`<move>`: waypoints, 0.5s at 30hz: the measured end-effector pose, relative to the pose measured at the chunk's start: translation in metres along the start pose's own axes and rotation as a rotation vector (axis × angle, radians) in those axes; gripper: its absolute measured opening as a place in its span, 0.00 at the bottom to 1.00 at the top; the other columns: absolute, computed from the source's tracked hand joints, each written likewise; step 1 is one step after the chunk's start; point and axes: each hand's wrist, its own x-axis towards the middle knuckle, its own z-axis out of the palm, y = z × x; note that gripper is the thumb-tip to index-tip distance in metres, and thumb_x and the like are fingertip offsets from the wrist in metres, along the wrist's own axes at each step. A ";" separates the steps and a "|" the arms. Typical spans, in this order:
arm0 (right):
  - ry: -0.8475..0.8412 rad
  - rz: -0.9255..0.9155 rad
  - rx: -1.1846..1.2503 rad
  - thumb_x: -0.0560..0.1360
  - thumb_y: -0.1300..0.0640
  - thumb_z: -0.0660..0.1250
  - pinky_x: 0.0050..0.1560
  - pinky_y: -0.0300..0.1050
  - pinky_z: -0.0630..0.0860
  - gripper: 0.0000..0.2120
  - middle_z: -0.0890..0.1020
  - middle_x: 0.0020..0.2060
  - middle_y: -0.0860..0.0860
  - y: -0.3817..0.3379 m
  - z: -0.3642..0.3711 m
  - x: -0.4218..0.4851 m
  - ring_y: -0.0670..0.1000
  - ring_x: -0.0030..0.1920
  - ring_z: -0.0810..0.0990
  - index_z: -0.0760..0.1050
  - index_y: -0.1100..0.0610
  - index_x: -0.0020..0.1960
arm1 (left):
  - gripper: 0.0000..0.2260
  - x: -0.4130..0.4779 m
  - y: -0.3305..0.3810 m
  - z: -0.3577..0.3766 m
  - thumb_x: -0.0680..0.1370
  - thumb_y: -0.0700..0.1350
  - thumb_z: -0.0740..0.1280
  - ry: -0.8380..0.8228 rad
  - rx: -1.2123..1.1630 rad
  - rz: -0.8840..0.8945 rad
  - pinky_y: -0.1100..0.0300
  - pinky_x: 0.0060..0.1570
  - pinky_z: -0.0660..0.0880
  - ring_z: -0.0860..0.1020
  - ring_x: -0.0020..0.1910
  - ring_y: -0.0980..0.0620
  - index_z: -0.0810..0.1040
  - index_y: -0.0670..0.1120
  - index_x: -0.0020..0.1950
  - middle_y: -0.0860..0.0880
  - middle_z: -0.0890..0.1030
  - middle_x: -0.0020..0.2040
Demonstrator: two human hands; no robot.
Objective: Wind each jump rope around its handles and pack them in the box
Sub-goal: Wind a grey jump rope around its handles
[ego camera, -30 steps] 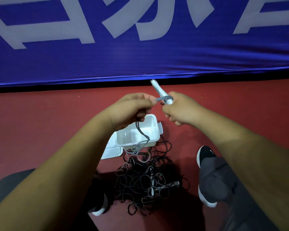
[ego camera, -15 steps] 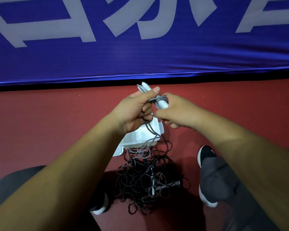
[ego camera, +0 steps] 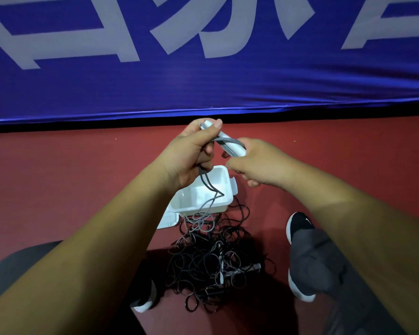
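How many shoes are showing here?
2. The right shoe sits beside the rope pile, partly under a trouser leg; the left shoe peeks out below the left forearm, mostly hidden.

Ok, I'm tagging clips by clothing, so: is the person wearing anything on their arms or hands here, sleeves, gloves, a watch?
Nothing shows. The left forearm and right forearm are bare up to the frame edge, with no sleeve cuff in view. The left hand and right hand are ungloved, and no watch, band or ring is visible on the sides facing the camera.
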 end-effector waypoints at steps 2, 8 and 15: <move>-0.010 0.023 0.048 0.77 0.61 0.69 0.29 0.45 0.69 0.11 0.74 0.36 0.54 0.002 0.001 0.001 0.51 0.29 0.68 0.79 0.56 0.59 | 0.08 0.002 0.002 -0.004 0.81 0.53 0.72 0.003 0.028 0.017 0.60 0.31 0.56 0.54 0.28 0.54 0.78 0.54 0.45 0.50 0.71 0.34; 0.076 -0.015 -0.265 0.77 0.55 0.70 0.30 0.42 0.72 0.07 0.79 0.37 0.51 0.002 0.000 0.001 0.52 0.30 0.76 0.75 0.54 0.53 | 0.15 0.004 0.003 -0.008 0.78 0.49 0.76 0.057 0.046 0.030 0.58 0.34 0.58 0.61 0.27 0.54 0.73 0.52 0.38 0.54 0.77 0.35; 0.159 -0.022 -0.464 0.78 0.55 0.69 0.31 0.46 0.64 0.07 0.78 0.41 0.51 0.005 0.003 0.004 0.50 0.36 0.76 0.72 0.55 0.51 | 0.21 0.010 -0.003 -0.011 0.72 0.52 0.81 0.269 0.311 0.160 0.58 0.31 0.63 0.64 0.26 0.51 0.70 0.47 0.38 0.46 0.69 0.30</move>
